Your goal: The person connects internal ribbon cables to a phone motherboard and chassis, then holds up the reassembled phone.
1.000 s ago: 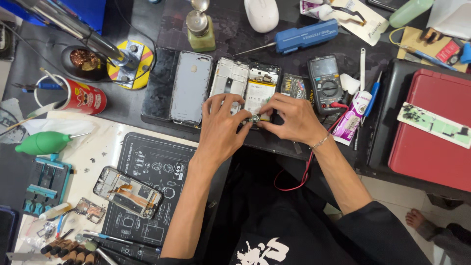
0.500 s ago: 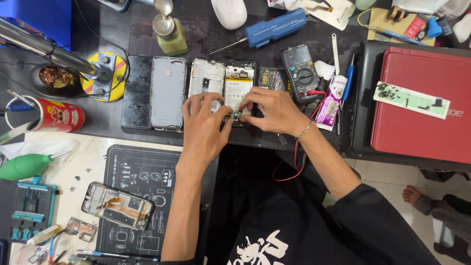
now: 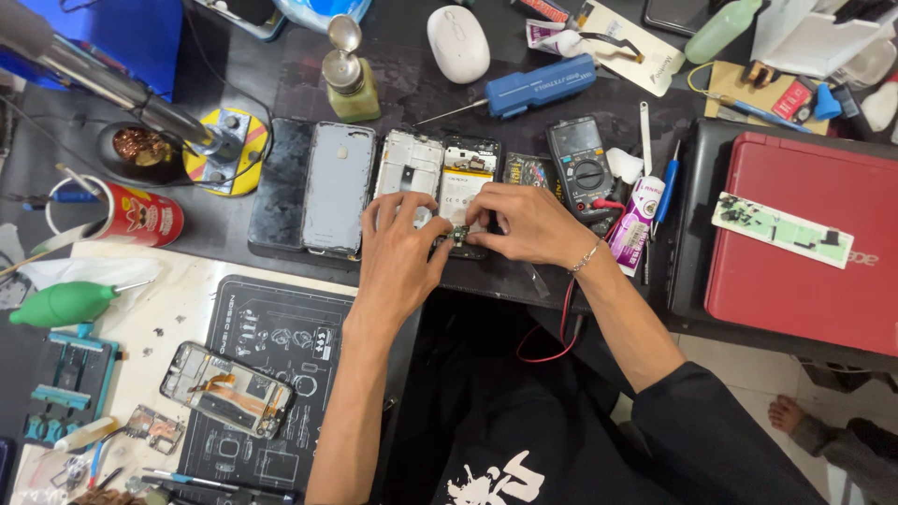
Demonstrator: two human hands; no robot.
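Observation:
An opened phone (image 3: 468, 178) with its circuit board and battery showing lies on a dark mat (image 3: 281, 178) at the table's middle. My left hand (image 3: 400, 248) and my right hand (image 3: 524, 223) meet over its lower end. Both pinch a small circuit board piece (image 3: 459, 234) between their fingertips. A white phone frame (image 3: 409, 166) lies beside it, partly under my left fingers. A grey phone back cover (image 3: 337, 187) lies further left.
A multimeter (image 3: 582, 166), a blue screwdriver (image 3: 538, 86), a white mouse (image 3: 458, 42) and a pump bottle (image 3: 350, 79) lie behind. A red laptop (image 3: 804, 243) is at right. A red can (image 3: 136, 215), a green blower (image 3: 61, 304) and another stripped phone (image 3: 227, 388) are at left.
The camera view has drifted, so everything sits a little lower and further right in the picture. Both hands stay together over the opened phone's lower end.

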